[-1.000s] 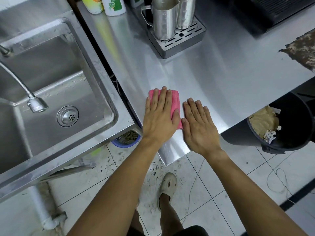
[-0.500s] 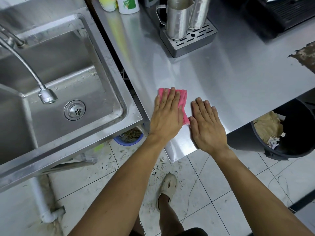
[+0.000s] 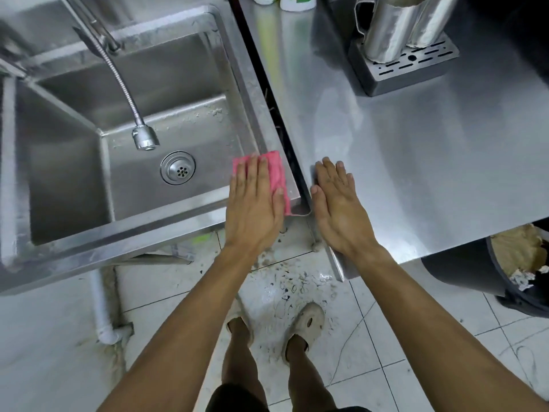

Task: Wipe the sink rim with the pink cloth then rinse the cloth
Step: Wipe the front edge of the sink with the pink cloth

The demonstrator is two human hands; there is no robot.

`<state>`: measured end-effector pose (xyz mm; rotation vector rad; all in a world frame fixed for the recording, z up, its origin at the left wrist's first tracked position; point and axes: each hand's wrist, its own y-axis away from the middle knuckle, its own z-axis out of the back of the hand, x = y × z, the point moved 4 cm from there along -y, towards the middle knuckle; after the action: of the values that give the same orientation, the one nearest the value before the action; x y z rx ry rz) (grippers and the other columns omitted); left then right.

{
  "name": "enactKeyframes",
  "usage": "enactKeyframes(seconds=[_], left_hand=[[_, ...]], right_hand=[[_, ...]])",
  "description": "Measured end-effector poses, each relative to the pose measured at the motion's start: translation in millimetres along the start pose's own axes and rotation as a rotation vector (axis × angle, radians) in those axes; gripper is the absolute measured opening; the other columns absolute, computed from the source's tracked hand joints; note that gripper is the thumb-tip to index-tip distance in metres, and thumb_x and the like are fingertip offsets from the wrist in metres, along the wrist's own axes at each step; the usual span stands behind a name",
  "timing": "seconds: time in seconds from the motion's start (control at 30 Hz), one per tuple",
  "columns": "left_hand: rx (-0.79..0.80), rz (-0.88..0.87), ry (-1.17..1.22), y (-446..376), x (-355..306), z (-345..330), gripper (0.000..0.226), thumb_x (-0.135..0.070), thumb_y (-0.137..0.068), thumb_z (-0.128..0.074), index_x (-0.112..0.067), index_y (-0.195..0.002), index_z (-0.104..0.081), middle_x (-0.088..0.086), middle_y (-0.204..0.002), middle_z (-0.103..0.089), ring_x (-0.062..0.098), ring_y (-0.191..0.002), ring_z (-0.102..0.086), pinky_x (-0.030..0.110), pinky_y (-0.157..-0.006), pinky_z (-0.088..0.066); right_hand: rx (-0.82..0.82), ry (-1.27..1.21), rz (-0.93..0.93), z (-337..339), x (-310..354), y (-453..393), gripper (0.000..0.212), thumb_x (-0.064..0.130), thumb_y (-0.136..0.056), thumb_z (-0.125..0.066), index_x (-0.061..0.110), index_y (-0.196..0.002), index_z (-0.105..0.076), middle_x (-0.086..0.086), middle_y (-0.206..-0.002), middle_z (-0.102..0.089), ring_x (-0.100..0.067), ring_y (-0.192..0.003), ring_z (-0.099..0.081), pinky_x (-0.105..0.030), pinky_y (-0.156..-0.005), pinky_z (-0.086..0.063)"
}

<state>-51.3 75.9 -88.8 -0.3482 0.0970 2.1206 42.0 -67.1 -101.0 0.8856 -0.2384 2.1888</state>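
No text, label or number is legible anywhere, including on the bottles (image 3: pixel 298 2).

Bare forearms, no sleeves — dark shorts (image 3: pixel 237 399), pale perforated clogs (image 3: pixel 307 322) on both feet.

The left hand (image 3: pixel 255 200) covers most of the cloth (image 3: pixel 274 171). The top edge cuts off the jugs (image 3: pixel 392 28), two bottles (image 3: pixel 297 2) and the tap's (image 3: pixel 124 81) base. The right edge crops the bin (image 3: pixel 517 263). Bottle labels are unreadable.
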Motion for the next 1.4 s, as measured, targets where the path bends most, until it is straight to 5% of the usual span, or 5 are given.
enactKeyframes(seconds=[0.4,0.6,0.87,1.13,1.4], left_hand=[[0.092,-0.052,-0.109,52.9,95.8,11.6,0.060,-0.040,-0.108,-0.025,-0.010,-0.160,-0.029,0.011,-0.164,-0.032,0.028,-0.154,-0.026,0.042,-0.127,-0.013],[0.044,0.186,-0.091,33.7,83.8,4.7,0.063,-0.041,-0.105,-0.019,-0.012,-0.160,-0.030,0.010,-0.165,-0.033,0.033,-0.155,-0.021,0.047,-0.128,-0.012],[0.026,-0.077,-0.063,49.5,115.8,13.3,0.056,-0.035,-0.105,-0.032,-0.012,-0.154,-0.044,0.009,-0.158,-0.044,0.030,-0.150,-0.036,0.048,-0.124,-0.027],[-0.012,0.364,-0.108,58.7,170.7,35.7,0.060,-0.037,-0.102,-0.026,-0.012,-0.154,-0.043,0.010,-0.158,-0.045,0.036,-0.151,-0.031,0.050,-0.126,-0.019],[0.051,-0.006,-0.029,61.4,150.0,30.6,0.055,-0.035,-0.106,-0.032,-0.010,-0.153,-0.045,0.009,-0.157,-0.046,0.029,-0.150,-0.036,0.047,-0.125,-0.023]], right_hand=[[0.049,0.306,0.214,-49.2,35.5,-11.7,0.062,0.040,-0.111,-0.016,0.011,-0.165,-0.018,-0.006,-0.174,-0.011,-0.019,-0.161,0.004,-0.030,-0.129,0.012],[0.019,0.296,0.262,-61.6,50.7,-11.1,0.058,0.033,-0.112,-0.023,0.007,-0.165,-0.020,-0.009,-0.173,-0.012,-0.024,-0.162,-0.001,-0.033,-0.131,0.009],[0.064,0.373,0.273,-74.2,59.8,-22.7,0.056,0.034,-0.113,-0.022,0.011,-0.164,-0.025,-0.004,-0.172,-0.021,-0.018,-0.161,-0.006,-0.035,-0.132,0.002],[0.063,0.333,0.247,-101.3,98.5,-24.7,0.060,0.035,-0.110,-0.018,0.005,-0.161,-0.030,-0.012,-0.171,-0.022,-0.025,-0.161,-0.003,-0.041,-0.132,0.005],[0.025,0.394,0.282,-114.9,103.1,-32.1,0.054,0.034,-0.112,-0.024,0.012,-0.158,-0.041,-0.006,-0.165,-0.039,-0.026,-0.157,-0.028,-0.041,-0.131,-0.016]])
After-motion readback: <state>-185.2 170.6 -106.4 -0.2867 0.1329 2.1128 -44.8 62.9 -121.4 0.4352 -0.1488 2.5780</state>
